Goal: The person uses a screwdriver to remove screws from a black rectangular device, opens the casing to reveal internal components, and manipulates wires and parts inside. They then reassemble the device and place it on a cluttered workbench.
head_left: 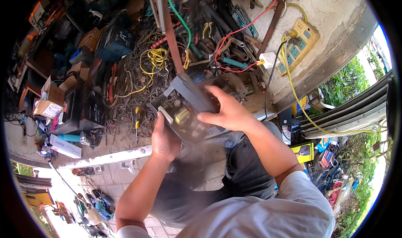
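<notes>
Both hands clamp 1 thing: left hand (164, 139) grips lower-left edge of an opened grey metal electronics unit w/ exposed circuit board (188, 108), fingers curled under it, thumb up along the side. Right hand (228, 112) wraps over the unit's top right, fingers spread across the grey cover and pressed onto it. Unit is held mid-air, tilted, above the person's dark-trousered lap, just in front of the cluttered surface (125, 154). Yellow component (182, 115) shows on the board betw. the 2 hands.

Head view, rest: behind the unit, a tangle of grey and yellow wires (142, 74) next to a pile of pliers and hand tools (217, 37). Red wire (245, 26) loops down to a white plug adapter (268, 60), which sits against a yellow power strip (298, 45) on the concrete wall. Black boxy batteries (81, 108) stand to the left, cardboard boxes (52, 97) beside them.
</notes>
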`<state>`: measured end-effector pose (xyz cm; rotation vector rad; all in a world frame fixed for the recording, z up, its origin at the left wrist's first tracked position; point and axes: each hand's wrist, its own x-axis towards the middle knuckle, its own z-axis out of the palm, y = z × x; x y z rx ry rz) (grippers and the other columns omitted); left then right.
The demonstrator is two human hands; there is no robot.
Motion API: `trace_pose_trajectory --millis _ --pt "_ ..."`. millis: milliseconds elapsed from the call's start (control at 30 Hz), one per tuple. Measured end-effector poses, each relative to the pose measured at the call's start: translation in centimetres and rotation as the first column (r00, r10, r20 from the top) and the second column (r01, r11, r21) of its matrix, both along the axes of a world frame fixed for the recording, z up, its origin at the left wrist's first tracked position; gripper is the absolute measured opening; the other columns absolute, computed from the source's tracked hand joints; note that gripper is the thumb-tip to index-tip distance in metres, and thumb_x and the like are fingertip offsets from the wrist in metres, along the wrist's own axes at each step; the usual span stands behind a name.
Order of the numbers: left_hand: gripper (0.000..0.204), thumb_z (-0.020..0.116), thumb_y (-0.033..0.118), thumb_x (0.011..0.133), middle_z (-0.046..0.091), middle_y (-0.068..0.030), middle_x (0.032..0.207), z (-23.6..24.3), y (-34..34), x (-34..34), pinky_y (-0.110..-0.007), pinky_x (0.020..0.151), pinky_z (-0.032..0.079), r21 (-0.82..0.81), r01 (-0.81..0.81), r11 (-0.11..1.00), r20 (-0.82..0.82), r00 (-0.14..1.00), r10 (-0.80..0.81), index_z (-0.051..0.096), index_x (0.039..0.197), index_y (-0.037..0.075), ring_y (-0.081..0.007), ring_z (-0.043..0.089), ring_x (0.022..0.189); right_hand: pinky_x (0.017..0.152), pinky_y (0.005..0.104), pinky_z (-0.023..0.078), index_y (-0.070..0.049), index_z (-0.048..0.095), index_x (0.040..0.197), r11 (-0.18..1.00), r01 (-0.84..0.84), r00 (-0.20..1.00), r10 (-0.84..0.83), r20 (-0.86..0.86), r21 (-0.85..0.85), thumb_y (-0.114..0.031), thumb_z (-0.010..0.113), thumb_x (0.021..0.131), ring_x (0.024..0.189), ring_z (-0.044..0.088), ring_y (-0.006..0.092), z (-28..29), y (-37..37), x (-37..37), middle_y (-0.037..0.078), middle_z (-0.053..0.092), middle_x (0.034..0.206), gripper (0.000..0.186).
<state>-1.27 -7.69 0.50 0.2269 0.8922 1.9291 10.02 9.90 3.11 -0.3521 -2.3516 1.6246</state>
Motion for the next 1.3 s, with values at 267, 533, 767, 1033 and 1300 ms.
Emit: trace_pose_trajectory --millis 267,533,767,1033,1300 --pt "0.045 0.045 0.044 0.099 0.055 -0.0081 0.125 0.2 6.4 1.0 -0.047 0.107 0.032 -0.018 -0.092 0.996 0.14 0.986 0.094 0.047 0.13 0.011 -0.0265 0.051 0.117 0.092 0.037 0.047 -0.001 0.047 0.133 0.938 -0.003 0.991 -0.044 0.128 0.346 -0.033 0.076 0.071 0.108 0.062 0.0321 3.3 6.9 -3.2 0.023 0.063 0.116 0.076" --pt "0.028 0.053 0.033 0.099 0.06 -0.007 0.102 -4.6 10.3 -1.0 -0.039 0.087 0.045 -0.347 -0.244 0.906 0.101 0.95 0.295 0.056 0.108 0.006 -0.0205 0.055 0.086 0.093 0.0358 0.046 0.0 0.057 0.122 0.9 -0.174 0.966 0.077 0.247 0.399 -0.029 0.074 0.075 0.108 0.06 0.0295 1.7 11.3 -5.4 0.019 0.063 0.115 0.058" --pt "0.032 0.06 0.032 0.095 0.062 -0.0098 0.085 -4.1 8.0 0.0 -0.043 0.074 0.056 -0.37 -0.009 0.929 0.062 0.997 0.034 0.049 0.107 0.005 -0.028 0.067 0.078 0.059 0.0221 0.046 0.001 0.068 0.09 0.779 0.614 0.699 -0.463 -0.545 0.126 -0.012 0.072 0.085 0.068 0.059 0.008 4.7 7.6 2.4 0.005 0.066 0.079 0.015" --pt "0.039 0.067 0.043 0.088 0.063 -0.0068 0.078 -3.9 7.2 0.2 -0.035 0.061 0.055 -0.435 0.081 0.897 -0.081 0.989 -0.128 0.055 0.099 0.007 -0.021 0.066 0.068 0.042 0.0224 0.026 -0.001 0.059 0.09 0.325 0.397 0.542 -0.838 -0.067 -0.858 -0.032 0.067 0.09 0.045 0.034 0.0081 6.9 15.2 6.9 0.0 0.05 0.065 0.032" --pt "0.029 0.065 0.036 0.091 0.066 -0.006 0.08 -1.8 4.8 -0.1 -0.034 0.064 0.052 -0.429 0.063 0.901 -0.09 0.99 -0.112 0.059 0.096 0.008 -0.0189 0.064 0.068 0.041 0.0249 0.025 -0.017 0.052 0.079 0.237 0.337 0.419 -0.904 -0.08 -0.911 -0.021 0.066 0.09 0.043 0.031 0.0082 6.9 17.5 4.5 -0.004 0.039 0.057 0.018"
